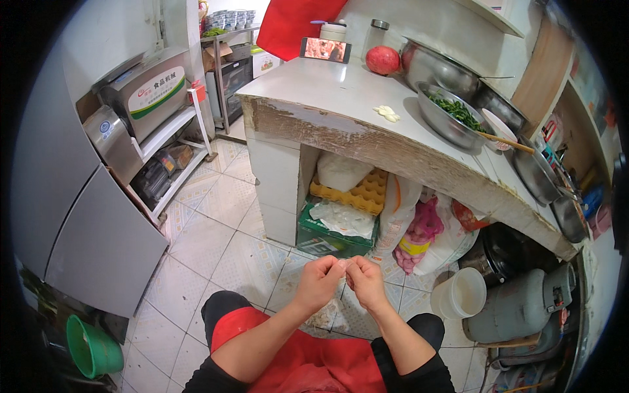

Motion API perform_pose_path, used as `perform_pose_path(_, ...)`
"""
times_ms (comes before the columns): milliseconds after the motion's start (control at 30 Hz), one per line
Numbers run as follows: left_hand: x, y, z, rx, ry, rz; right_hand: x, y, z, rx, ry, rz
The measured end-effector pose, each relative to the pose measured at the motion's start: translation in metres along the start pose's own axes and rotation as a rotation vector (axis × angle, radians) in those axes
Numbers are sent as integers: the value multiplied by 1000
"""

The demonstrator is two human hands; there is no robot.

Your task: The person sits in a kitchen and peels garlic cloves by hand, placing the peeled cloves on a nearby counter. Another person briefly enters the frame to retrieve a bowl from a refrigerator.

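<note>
My left hand (318, 280) and my right hand (364, 281) meet in front of me above my lap, thumbs and forefingers pinched together. Their fingertips touch or nearly touch; whatever may lie between them is too small or hidden to make out. Beneath the hands, between my knees, a pale heap (328, 314) lies low down, partly covered by my wrists; it may be a plastic bag with peelings. On the counter (295, 78) ahead sits a small cluster of pale pieces (387, 113) that look like peeled garlic cloves.
A steel bowl of chopped greens (454, 113), a red round fruit (383, 60) and a propped phone (325, 50) stand on the counter. Under it are an egg tray (368, 189) and a green box (334, 236). A white bucket (459, 294) and gas cylinder (516, 304) stand right.
</note>
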State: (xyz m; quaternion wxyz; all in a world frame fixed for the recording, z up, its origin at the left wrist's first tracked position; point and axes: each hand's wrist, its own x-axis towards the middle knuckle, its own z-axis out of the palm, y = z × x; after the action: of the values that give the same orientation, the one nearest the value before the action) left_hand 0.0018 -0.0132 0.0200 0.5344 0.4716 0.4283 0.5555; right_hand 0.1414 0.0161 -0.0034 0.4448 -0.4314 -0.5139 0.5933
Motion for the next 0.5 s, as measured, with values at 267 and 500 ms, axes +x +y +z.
perform_pose_path(267,5,-9,14,-131,11,-83,-4,-10,-8,338,32,217)
perform_pose_path(500,9,-14,15,-114,30,-127,-7,-9,-19,481,-38,224)
